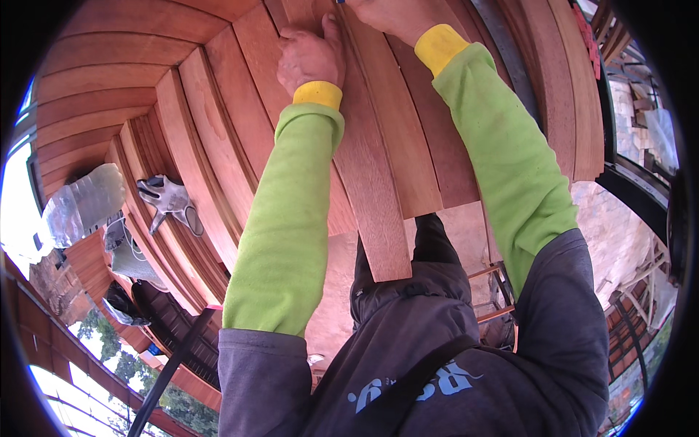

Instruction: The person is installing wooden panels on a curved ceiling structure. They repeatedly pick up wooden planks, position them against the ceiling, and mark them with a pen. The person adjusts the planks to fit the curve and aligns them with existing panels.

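Observation:
A long reddish-brown wooden plank (375, 197) lies lengthwise before me, its near end jutting out over my lap. My left hand (312, 57) is closed at the plank's left edge, fingers curled and thumb along the wood. My right hand (397, 16) reaches across the plank's far part at the top of the picture. Its fingers are partly cut off by the frame; a small blue tip shows beside them, too little to name. Under and beside this plank lie several similar boards, one (415, 160) directly to its right.
Stacked boards (211, 124) rise in steps on the left, with a grey work glove (171, 200) on them. Beyond is a clear plastic bottle (91, 204). A dark metal bar (510, 62) runs along the right, near more planks (557, 109). A black strut (171, 371) slants at lower left.

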Demonstrator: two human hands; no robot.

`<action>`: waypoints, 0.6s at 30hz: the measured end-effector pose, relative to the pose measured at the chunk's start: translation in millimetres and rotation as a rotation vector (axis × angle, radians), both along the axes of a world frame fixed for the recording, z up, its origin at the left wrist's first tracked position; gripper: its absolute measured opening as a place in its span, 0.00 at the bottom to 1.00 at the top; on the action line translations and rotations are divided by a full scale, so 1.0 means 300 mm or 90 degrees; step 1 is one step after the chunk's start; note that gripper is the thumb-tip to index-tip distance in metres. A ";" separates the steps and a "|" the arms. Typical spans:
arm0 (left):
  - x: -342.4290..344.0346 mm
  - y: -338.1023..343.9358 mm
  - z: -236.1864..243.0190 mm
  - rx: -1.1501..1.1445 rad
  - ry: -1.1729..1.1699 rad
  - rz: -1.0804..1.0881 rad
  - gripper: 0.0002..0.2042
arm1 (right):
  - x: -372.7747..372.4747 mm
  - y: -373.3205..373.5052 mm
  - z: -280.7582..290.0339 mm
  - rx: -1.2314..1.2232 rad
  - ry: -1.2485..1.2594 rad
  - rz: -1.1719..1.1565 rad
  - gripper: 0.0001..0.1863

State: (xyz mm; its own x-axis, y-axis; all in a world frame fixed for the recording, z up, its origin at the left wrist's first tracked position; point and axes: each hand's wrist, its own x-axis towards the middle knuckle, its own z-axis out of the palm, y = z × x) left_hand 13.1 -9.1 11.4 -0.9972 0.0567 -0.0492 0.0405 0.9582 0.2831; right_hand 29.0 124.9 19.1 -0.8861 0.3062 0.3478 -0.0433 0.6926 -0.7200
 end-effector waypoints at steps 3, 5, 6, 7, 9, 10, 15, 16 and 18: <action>-0.001 0.009 -0.009 -0.010 0.010 -0.012 0.32 | -0.049 0.011 -0.009 0.015 -0.020 0.022 0.07; -0.003 0.043 -0.020 -0.026 0.015 -0.032 0.34 | -0.035 0.048 -0.023 0.043 -0.062 0.004 0.07; -0.015 0.040 -0.032 -0.051 0.027 -0.027 0.36 | -0.020 0.045 0.027 0.061 -0.099 0.012 0.07; -0.018 0.035 -0.042 -0.074 0.040 -0.027 0.39 | 0.010 0.035 0.063 0.081 -0.137 0.017 0.07; -0.019 -0.005 -0.042 -0.081 0.030 -0.009 0.37 | 0.089 -0.026 0.053 0.113 -0.186 0.068 0.07; -0.016 0.002 -0.034 -0.073 0.027 -0.012 0.37 | 0.185 -0.052 0.011 0.093 -0.100 0.089 0.07; -0.002 0.014 -0.052 -0.107 0.063 0.014 0.33 | 0.862 -0.263 0.123 -0.221 -0.339 0.189 0.04; 0.000 0.026 -0.038 -0.093 0.067 0.007 0.33 | 0.892 -0.270 0.134 -0.202 -0.338 0.188 0.02; 0.004 0.015 -0.018 -0.051 0.029 -0.007 0.32 | 0.810 -0.237 0.143 -0.241 -0.265 0.092 0.04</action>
State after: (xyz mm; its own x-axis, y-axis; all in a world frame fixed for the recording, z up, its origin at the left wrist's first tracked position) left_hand 14.2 -4.5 6.1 -0.9978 0.0660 -0.0083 0.0629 0.9771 0.2034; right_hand 272.1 53.8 62.1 -0.9670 0.2065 -0.1491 0.2214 0.3920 -0.8929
